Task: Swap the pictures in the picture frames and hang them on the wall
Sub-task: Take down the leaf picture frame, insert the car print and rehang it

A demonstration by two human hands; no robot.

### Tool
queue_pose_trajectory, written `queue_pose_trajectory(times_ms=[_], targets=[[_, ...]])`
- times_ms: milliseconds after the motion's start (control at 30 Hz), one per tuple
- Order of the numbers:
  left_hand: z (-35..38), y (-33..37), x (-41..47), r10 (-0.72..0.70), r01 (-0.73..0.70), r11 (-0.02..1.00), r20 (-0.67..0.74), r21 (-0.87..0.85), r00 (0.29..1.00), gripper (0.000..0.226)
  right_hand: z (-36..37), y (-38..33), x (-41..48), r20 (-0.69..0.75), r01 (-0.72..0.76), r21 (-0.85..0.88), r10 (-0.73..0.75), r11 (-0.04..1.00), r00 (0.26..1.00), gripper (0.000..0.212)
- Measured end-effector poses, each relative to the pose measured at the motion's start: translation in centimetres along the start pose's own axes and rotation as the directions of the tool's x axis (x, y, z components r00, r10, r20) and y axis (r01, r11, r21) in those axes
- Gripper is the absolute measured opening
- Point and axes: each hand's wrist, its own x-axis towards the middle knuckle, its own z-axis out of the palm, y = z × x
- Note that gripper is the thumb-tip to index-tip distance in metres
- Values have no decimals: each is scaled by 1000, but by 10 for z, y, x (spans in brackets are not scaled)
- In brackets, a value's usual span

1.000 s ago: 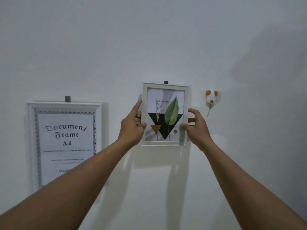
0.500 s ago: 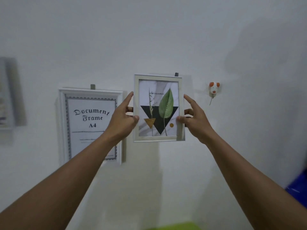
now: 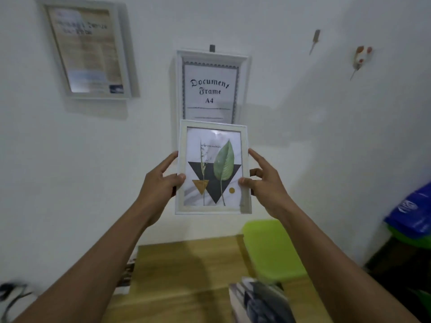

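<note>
I hold a small white frame (image 3: 213,167) with a green leaf picture upright in front of me, off the wall. My left hand (image 3: 161,184) grips its left edge and my right hand (image 3: 264,183) grips its right edge. Behind it on the wall hangs a white frame (image 3: 211,86) with a "Document Frame A4" sheet, its lower part hidden by the held frame. A bare wall hook (image 3: 315,39) sticks out at upper right. Another white frame (image 3: 87,51) with a blurred yellowish print hangs at upper left.
A small mouse-shaped hook (image 3: 360,58) is on the wall at far right. Below stands a wooden table (image 3: 186,276) with a green lid (image 3: 271,249) and a stack of prints (image 3: 258,301). Blue and green bags (image 3: 412,215) sit at right. A cable (image 3: 11,293) lies at lower left.
Both hands have taken the leaf frame off its hook and brought it down and left, in front of the document frame. The view tilted down, showing the table.
</note>
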Motion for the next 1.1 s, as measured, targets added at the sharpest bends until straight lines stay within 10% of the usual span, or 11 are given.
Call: queue_pose_trajectory(times_ms=[267, 600, 867, 1100], targets=[[-68, -94, -97, -363, 355, 931, 126, 83, 923, 91, 100, 95, -88, 56, -308, 44, 305, 950, 951, 74], [-78, -148, -144, -389, 371, 893, 24, 257, 921, 77, 185, 166, -127, 216, -398, -152, 423, 905, 880, 52], [-49, -176, -182, -313, 254, 880, 87, 402, 946, 78, 210, 164, -137, 375, -572, 138, 492, 809, 786, 79], [-17, -210, -192, -299, 233, 854, 73, 465, 951, 69, 198, 179, -137, 209, -499, 151, 466, 853, 860, 53]])
